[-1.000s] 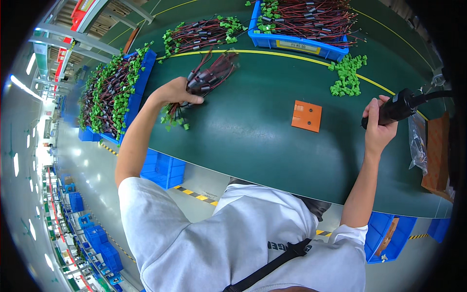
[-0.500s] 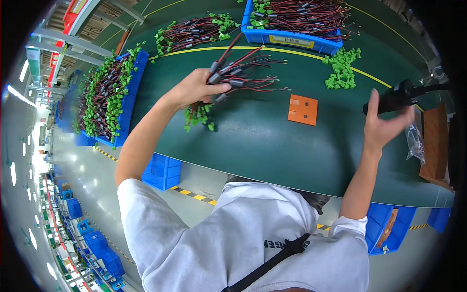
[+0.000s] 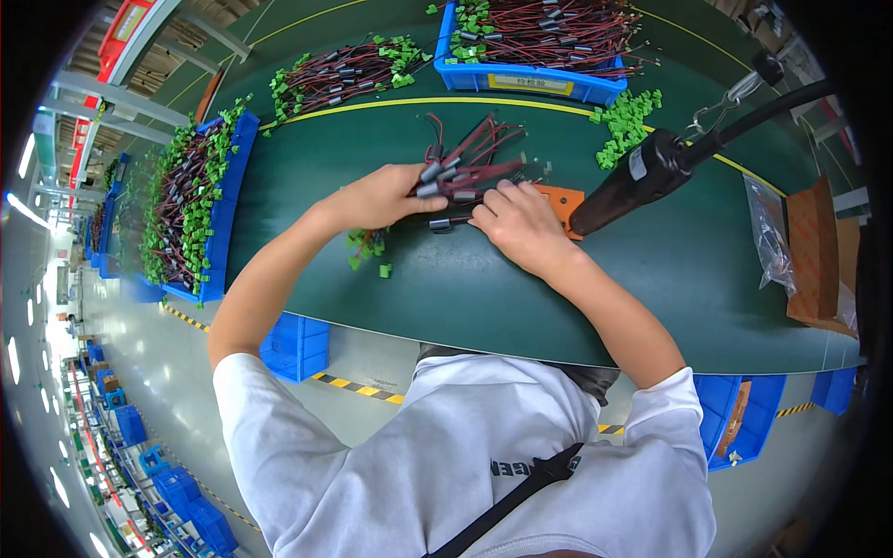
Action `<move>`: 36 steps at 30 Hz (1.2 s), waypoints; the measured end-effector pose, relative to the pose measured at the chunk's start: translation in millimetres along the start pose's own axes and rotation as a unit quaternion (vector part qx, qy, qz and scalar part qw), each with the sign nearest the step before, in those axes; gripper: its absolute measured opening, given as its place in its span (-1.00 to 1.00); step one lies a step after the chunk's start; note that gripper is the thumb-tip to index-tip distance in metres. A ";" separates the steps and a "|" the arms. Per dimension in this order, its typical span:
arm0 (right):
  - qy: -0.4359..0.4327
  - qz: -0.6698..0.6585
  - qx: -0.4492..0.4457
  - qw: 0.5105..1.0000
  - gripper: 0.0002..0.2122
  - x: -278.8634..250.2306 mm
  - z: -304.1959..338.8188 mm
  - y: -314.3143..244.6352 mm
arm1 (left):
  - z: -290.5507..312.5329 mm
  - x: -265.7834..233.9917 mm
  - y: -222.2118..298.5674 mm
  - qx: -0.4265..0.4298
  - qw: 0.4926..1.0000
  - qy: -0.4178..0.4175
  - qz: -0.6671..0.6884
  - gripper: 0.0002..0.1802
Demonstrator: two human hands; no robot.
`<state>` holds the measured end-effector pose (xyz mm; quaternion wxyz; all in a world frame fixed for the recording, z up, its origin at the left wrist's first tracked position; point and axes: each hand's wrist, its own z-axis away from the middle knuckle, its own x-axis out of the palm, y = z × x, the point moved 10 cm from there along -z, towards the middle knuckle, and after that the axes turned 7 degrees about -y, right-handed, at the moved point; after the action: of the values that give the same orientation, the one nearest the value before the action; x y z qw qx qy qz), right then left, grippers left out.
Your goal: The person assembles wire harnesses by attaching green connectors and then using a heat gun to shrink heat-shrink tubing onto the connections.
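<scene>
My left hand [image 3: 391, 197] is closed round a bundle of red-and-black wire leads [image 3: 460, 177] with grey cylinders on them. Their green connectors [image 3: 366, 244] hang below the hand, and one green connector is on the mat beside them. Fingers curled, my right hand [image 3: 523, 223] is at the bundle's right side, pinching a lead whose grey cylinder [image 3: 441, 224] shows between the hands. Just beyond that hand lies an orange block [image 3: 563, 198], partly covered by it. A black power screwdriver [image 3: 637, 181] hangs tilted on its cable, its lower end at the block.
A blue bin of wire leads [image 3: 530, 82] stands at the back, with a loose pile of leads [image 3: 344, 73] to its left. Green connectors [image 3: 625, 126] are heaped nearby. Another full blue bin [image 3: 240, 177] is at left. A cardboard box [image 3: 811, 256] and plastic bag [image 3: 770, 237] are at right.
My right hand has left the screwdriver and come left to the wire bundle. The screwdriver has swung left to the orange block. My left hand still holds the bundle.
</scene>
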<state>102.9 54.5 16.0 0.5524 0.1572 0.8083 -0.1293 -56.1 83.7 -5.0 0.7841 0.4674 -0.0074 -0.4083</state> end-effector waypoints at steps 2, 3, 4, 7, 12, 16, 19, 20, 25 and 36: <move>0.012 -0.013 0.031 0.999 -0.88 1.9 3.6 4.2 | 32.3 9.4 61.1 0.280 0.868 0.125 -0.390 -0.67; 0.008 -0.013 0.030 0.999 -0.88 3.2 7.5 3.2 | 29.3 11.0 39.5 0.177 0.875 0.087 -0.443 -0.70; -0.023 -0.004 0.027 0.999 -0.88 3.8 7.0 -0.6 | 32.9 11.8 31.7 0.175 0.876 0.089 -0.440 -0.70; -0.031 0.005 0.014 0.999 -0.87 -4.9 11.6 -8.6 | 49.0 24.9 18.2 0.212 0.774 0.118 -0.585 -0.87; -0.057 -0.071 0.045 0.995 -0.87 -53.2 21.4 1.1 | 62.7 12.1 15.2 0.181 0.839 0.135 -0.496 -0.73; 0.039 -0.204 0.252 0.945 -0.85 -90.9 -1.9 56.8 | 72.8 1.0 26.0 0.252 0.841 0.203 -0.434 -0.73; 0.044 -0.269 0.038 0.961 -0.60 -70.9 -64.6 39.4 | 45.3 -5.1 -6.2 0.130 0.882 0.131 -0.434 -0.55; 0.045 -0.259 0.010 0.965 -0.51 -48.3 -71.6 42.9 | 42.1 -1.7 1.8 0.137 0.882 0.127 -0.433 -0.55; -0.261 -0.267 0.116 0.920 -0.23 9.9 -66.1 48.4 | 70.6 -21.6 9.0 0.090 0.932 0.153 -0.316 -0.05; -0.145 -0.053 0.042 0.987 0.02 -13.3 -7.0 -20.1 | 100.5 61.6 3.0 0.154 0.848 0.190 -0.470 0.21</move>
<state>93.6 37.2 31.6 0.6493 0.1165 0.7204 -0.2141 -52.6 -28.6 31.0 0.4021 0.5981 0.2996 -0.6252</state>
